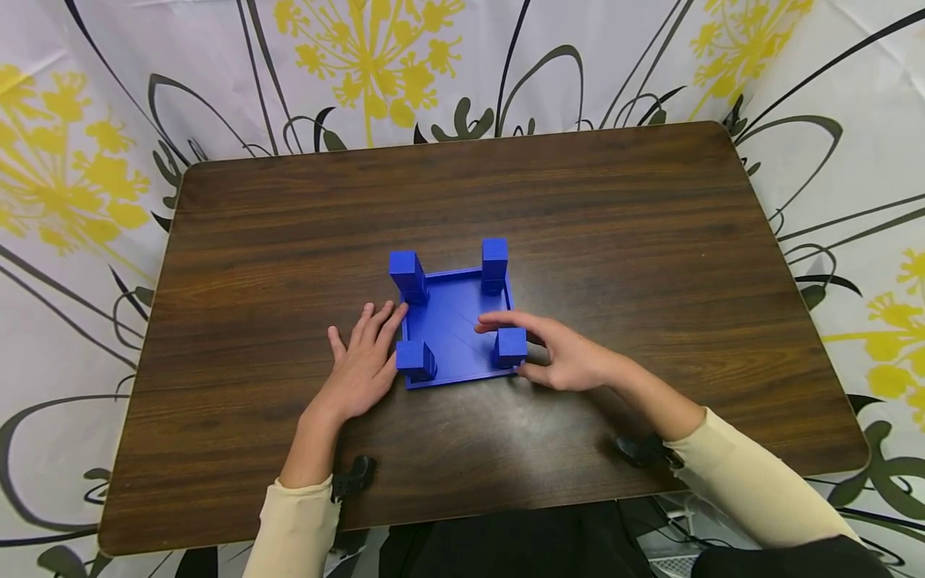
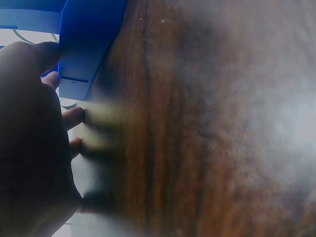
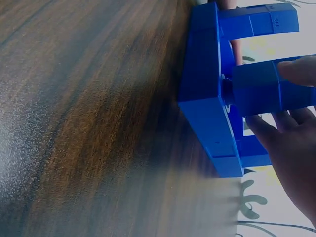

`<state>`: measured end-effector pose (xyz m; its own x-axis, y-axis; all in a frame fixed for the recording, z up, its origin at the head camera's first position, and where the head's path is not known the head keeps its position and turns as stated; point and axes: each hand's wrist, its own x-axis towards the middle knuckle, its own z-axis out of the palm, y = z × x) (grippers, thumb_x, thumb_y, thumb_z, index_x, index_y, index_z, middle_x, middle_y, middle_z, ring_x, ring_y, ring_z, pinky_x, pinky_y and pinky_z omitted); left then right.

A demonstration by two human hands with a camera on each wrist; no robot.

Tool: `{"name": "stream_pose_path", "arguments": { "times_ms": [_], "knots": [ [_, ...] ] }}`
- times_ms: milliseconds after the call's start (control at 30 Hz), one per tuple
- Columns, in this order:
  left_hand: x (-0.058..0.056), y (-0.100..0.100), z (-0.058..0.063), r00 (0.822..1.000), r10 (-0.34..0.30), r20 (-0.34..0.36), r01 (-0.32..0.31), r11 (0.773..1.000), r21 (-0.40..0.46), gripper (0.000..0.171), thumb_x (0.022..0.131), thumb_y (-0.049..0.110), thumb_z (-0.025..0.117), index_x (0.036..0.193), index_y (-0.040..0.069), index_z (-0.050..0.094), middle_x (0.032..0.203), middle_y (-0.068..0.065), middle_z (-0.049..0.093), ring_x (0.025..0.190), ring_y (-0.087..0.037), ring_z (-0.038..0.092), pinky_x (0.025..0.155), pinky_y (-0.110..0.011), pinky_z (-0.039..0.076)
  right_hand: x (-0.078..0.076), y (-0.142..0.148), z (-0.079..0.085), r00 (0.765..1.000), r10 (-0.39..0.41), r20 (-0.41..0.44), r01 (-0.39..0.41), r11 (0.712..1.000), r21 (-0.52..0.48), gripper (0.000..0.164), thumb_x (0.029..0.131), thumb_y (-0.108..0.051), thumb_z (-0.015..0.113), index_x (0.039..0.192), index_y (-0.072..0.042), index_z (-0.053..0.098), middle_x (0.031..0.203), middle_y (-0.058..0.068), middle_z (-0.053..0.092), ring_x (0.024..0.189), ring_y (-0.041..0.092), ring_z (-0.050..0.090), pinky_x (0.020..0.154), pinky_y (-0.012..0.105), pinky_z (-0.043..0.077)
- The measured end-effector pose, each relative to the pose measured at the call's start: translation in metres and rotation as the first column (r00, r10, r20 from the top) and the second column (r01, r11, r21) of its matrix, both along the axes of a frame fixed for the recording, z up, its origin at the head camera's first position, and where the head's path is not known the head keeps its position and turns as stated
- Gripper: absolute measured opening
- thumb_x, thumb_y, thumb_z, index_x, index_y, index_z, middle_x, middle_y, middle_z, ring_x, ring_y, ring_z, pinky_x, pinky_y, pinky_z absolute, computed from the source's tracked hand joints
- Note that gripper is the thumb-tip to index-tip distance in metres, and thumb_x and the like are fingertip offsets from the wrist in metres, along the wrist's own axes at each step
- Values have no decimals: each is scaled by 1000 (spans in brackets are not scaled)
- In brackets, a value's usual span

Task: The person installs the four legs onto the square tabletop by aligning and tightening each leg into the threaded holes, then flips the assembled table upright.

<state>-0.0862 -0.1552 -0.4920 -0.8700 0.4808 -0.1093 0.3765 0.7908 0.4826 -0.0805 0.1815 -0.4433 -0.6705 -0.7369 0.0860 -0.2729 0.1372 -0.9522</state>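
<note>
A square blue tray (image 1: 455,321) with a raised rim lies on the table, a blocky blue post standing at each corner. My right hand (image 1: 574,353) grips the near right post (image 1: 511,348), thumb on the near side and fingers behind it. The right wrist view shows a narrow dark stem between this post (image 3: 256,89) and the tray's corner. My left hand (image 1: 361,369) lies flat with fingers spread, its index fingertip touching the tray's left rim next to the far left post (image 1: 408,273). Close beside that hand is the near left post (image 1: 415,360).
The dark wood-grain table (image 1: 650,233) has rounded corners and extends on every side of the tray. Behind it hangs a white curtain (image 1: 614,48) with yellow and grey plant patterns. The far right post (image 1: 495,261) stands upright.
</note>
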Motion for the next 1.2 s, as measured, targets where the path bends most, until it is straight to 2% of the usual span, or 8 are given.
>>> {"name": "stream_pose_path", "arguments": {
  "times_ms": [133,367,567,767,967,1200],
  "knots": [
    [0,0,0,1000,2,5,-2,1000,4,58,106,43,27,159,28,10,163,-10,12,149,-35,-2,100,-73,-15,-1,1,-1,999,14,29,-14,1000,-9,74,83,21,52,148,-12,40,143,5,50,137,19,41,112,44,29],
    [-1,0,0,1000,5,20,-5,1000,-15,59,106,47,26,159,30,8,164,-8,10,149,-33,-4,101,-72,-14,0,2,-2,999,-12,36,12,1000,3,65,86,16,58,143,-14,47,139,0,53,133,18,44,111,42,31],
    [-1,0,-1,1000,-1,16,1,1000,-12,58,106,43,27,159,29,8,164,-8,10,149,-34,-3,101,-72,-15,0,3,-2,999,-26,42,25,1000,13,59,86,14,62,137,-12,49,134,1,55,131,18,47,110,43,33],
    [-1,0,0,1000,0,8,0,1000,-12,58,106,40,29,159,30,8,163,-9,11,149,-34,-2,101,-73,-14,1,3,-4,997,-70,28,69,997,47,49,86,9,67,128,-11,53,127,1,57,126,17,48,107,38,37],
    [-2,0,-3,1000,-2,11,2,1000,-4,58,106,42,27,159,29,8,163,-9,11,149,-34,-2,101,-73,-15,2,2,-5,995,-104,8,103,992,68,41,86,3,71,122,-8,55,124,4,58,125,18,48,103,44,40],
    [-1,0,-1,1000,1,-2,-1,1000,-6,58,106,43,28,159,29,9,163,-8,11,149,-34,-2,101,-72,-14,3,1,-6,989,-141,-37,144,984,107,42,85,-2,74,119,-18,56,120,-1,60,117,19,52,94,47,46]
  ]
}}
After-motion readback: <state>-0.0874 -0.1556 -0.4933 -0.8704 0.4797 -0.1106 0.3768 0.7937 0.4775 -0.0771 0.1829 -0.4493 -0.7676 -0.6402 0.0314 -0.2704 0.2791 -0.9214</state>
